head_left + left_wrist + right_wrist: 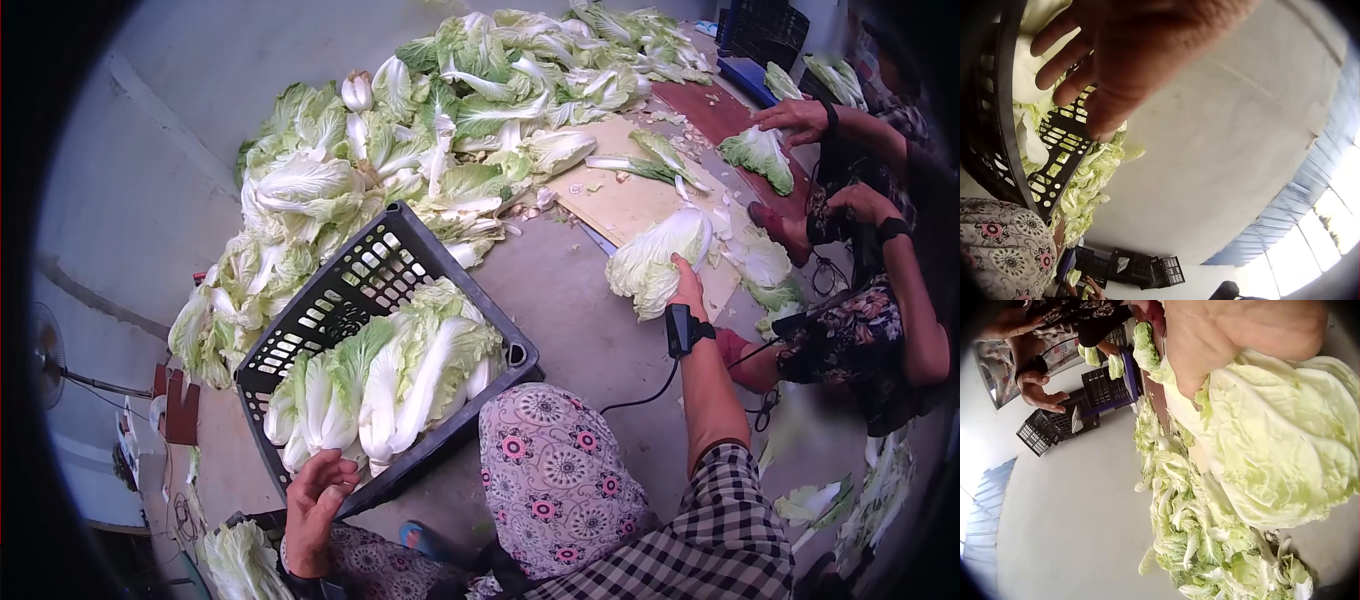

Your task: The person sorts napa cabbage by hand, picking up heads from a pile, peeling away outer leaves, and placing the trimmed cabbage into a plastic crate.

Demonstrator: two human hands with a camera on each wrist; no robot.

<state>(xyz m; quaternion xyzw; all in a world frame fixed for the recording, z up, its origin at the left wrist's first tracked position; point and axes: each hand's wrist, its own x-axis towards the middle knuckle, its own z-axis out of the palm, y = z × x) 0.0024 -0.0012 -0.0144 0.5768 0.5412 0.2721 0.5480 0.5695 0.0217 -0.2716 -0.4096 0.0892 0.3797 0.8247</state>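
My right hand grips a pale green napa cabbage and holds it out at the right, above the floor beside the board. In the right wrist view the same napa cabbage fills much of the picture, thumb against its leaves. At the near edge of a black plastic crate, my left hand is raised with nothing in it. Its fingers are spread and loosely bent over the crate in the left wrist view. Several napa cabbages lie side by side inside the crate.
A big heap of cabbage leaves lies along the wall behind the crate. A tan board with trimmings is on the floor. Another person's hands work with a cabbage at the right. A fan stands far left.
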